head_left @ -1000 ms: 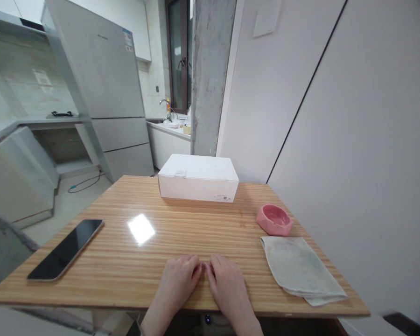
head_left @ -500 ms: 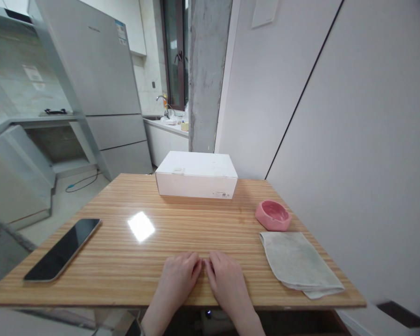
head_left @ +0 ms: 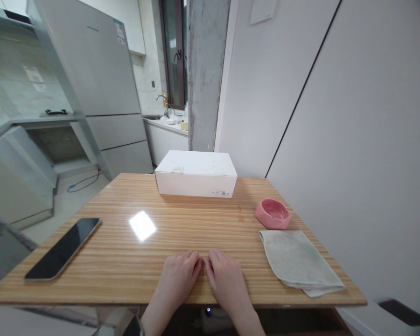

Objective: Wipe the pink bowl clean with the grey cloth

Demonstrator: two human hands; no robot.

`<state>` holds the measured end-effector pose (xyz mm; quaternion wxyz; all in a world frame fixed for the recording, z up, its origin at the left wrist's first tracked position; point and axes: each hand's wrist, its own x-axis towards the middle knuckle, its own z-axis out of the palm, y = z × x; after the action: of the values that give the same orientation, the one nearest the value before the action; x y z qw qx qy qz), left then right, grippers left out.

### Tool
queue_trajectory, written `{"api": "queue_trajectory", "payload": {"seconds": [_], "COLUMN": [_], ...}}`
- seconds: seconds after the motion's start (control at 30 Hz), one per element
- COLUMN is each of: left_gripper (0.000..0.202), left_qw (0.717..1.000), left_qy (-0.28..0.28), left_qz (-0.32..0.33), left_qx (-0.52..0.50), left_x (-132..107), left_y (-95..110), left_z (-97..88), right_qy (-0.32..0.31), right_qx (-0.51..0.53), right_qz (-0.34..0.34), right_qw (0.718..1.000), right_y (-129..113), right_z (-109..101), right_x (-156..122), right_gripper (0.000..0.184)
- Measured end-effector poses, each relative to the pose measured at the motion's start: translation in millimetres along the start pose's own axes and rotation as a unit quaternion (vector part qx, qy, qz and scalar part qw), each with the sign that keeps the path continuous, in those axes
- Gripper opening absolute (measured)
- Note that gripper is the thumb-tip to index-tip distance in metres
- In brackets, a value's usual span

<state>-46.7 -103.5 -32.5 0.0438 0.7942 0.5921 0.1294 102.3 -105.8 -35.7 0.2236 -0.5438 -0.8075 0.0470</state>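
Observation:
My left hand (head_left: 178, 276) and my right hand (head_left: 226, 277) lie flat, palms down, side by side on the wooden table (head_left: 126, 261) near its front edge. Their fingertips almost touch in the middle. Both are open and hold nothing. A white closed box (head_left: 196, 174) stands at the far edge, straight ahead of my hands. To the right lie a folded grey cloth (head_left: 297, 261) and, just beyond it, a pink shallow dish (head_left: 273, 213). A black phone (head_left: 63, 247) lies screen up at the left.
A white wall runs close along the table's right side. Beyond the table stand a grey fridge (head_left: 101, 88), a concrete pillar (head_left: 205, 74) and a kitchen counter with a tap (head_left: 164, 122). A cable (head_left: 80, 184) lies on the floor at left.
The view has tilted and shifted slightly. My hands have stayed flat on the table in the same place.

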Motion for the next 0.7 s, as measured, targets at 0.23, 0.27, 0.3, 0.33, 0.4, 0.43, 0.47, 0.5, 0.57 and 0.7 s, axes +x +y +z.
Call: {"api": "queue_trajectory", "payload": {"seconds": [0.23,0.27,0.3,0.33,0.4,0.43,0.47,0.5,0.57,0.7], "left_gripper": [0.030,0.029,0.029,0.029,0.028,0.027,0.025,0.022,0.014,0.063], "left_qw": [1.000,1.000,0.999,0.999,0.998,0.996,0.992,0.984,0.955,0.911], "left_qy": [-0.021,-0.028,-0.034,-0.038,-0.025,-0.008,0.014,0.035,0.053,0.044], "left_qz": [-0.005,-0.007,-0.010,-0.014,-0.020,-0.017,-0.008,0.012,0.060,0.121], "left_qx": [0.002,0.000,-0.006,-0.017,-0.056,-0.087,-0.126,-0.174,-0.286,-0.392], "left_x": [1.6,4.3,8.4,14.2,30.4,40.6,51.9,64.1,90.1,141.8], "left_y": [-0.6,-1.4,-1.5,-0.4,7.6,15.4,26.0,39.1,71.0,137.2], "left_z": [-0.2,-2.2,-5.4,-9.9,-21.4,-27.5,-33.0,-37.3,-40.4,-25.3], "right_qy": [-0.006,-0.004,-0.002,0.000,0.000,-0.001,-0.002,-0.002,-0.001,-0.004], "right_qx": [0.004,0.003,0.001,-0.002,-0.012,-0.018,-0.026,-0.035,-0.055,-0.071], "right_qz": [0.007,0.012,0.017,0.024,0.038,0.043,0.046,0.047,0.046,0.037], "right_qw": [1.000,1.000,1.000,1.000,0.999,0.999,0.999,0.998,0.997,0.997], "right_y": [-1.1,-0.8,-0.4,0.2,1.5,2.1,2.6,3.1,3.7,6.4], "right_z": [0.4,1.3,2.3,3.3,5.2,6.0,6.7,7.3,8.5,13.5], "right_x": [0.0,-0.1,-0.3,-0.4,-0.6,-0.7,-0.9,-1.2,-2.2,-5.9], "right_gripper": [0.018,0.019,0.019,0.020,0.022,0.022,0.021,0.020,0.019,0.016]}}
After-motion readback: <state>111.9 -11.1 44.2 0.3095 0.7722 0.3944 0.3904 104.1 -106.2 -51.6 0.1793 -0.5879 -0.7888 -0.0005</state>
